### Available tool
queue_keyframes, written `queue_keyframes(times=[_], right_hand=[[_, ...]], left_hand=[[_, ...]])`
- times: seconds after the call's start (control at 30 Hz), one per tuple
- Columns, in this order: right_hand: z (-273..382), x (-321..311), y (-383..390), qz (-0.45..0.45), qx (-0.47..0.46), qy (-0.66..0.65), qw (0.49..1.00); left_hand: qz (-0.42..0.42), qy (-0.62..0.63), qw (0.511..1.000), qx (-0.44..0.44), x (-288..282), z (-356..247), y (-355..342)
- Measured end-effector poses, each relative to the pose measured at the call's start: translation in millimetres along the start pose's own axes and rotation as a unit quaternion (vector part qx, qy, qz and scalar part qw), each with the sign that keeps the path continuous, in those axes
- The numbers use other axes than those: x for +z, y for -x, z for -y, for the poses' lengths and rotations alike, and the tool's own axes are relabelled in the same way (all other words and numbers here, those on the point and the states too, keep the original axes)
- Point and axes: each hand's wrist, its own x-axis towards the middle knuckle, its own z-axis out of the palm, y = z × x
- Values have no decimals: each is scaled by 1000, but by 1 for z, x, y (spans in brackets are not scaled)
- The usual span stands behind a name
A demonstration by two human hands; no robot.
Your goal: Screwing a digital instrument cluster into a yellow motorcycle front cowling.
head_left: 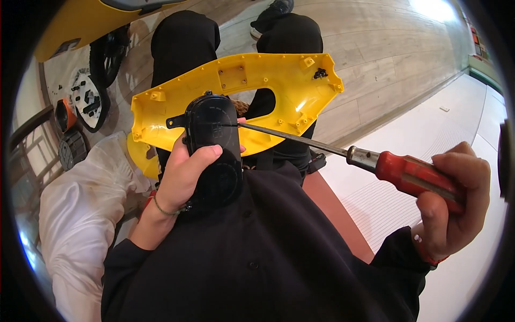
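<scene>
My left hand (185, 172) grips a black oval plastic housing (214, 137) with a small mounting tab on its left side; the thumb lies across its front and the other fingers are hidden behind. In my right hand (456, 198) is a screwdriver (402, 170) with a red handle and a long metal shaft. Its tip touches, or lies just over, the right edge of the housing. Beneath the housing, a curved yellow plastic shell (198, 75) with an oval opening rests across my lap. Small dark pieces, perhaps screws (320, 73), sit in the shell's upper right corner.
On the left lie a white-lined tray (88, 99) with black parts, an orange-and-black ring (65, 115), a black ribbed part (73, 148) and a white plastic bag (88, 198). A large yellow body (86, 24) stands at upper left. A white ribbed surface (407, 139) extends to my right.
</scene>
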Motion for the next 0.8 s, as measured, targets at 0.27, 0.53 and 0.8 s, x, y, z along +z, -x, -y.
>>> queue_keyframes(times=[0.27,0.53,0.8], right_hand=[[-13,-14,-10,78,-110,-91,987],[-16,-9,-9,64,-99,-65,991],[0,-6,-6,13,28,69,997]], left_hand=[[16,15,1000,-2,0,-4,-1],[5,-17,1000,3,-2,-2,-2],[10,-5,1000,0,-3,-4,0]])
